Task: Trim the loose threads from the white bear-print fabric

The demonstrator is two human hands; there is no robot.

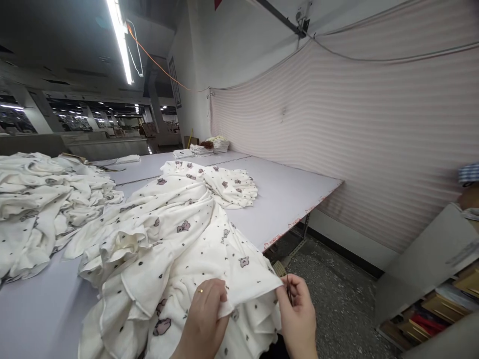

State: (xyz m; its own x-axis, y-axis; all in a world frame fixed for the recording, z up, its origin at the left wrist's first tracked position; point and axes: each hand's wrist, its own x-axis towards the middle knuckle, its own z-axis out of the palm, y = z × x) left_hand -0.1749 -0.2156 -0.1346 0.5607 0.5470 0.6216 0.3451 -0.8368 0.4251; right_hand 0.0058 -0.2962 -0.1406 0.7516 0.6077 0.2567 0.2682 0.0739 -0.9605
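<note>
- Left hand (205, 316), a gold ring (200, 290) on one finger, holds the edge of the white cloth (183, 199) in a closed pinch.
- Right hand (297, 314) pinches the same edge farther right, between thumb and fingers, so the hem runs fairly straight between the two hands; a slim dark tool (289, 290) also sits in this hand, its kind hard to tell.
- White cloth, printed with small animals and dots, lies bunched over the table (292, 187), its near part at the hands and its ruffled far part spread on the tabletop.
- To its left lies a heap (33, 209) of similar cloth.
- Near the table's far end stands a folded stack (220, 144).
- Pale striped sheeting (355, 124) hangs along the wall on the right, with the speckled floor (344, 299) below.
</note>
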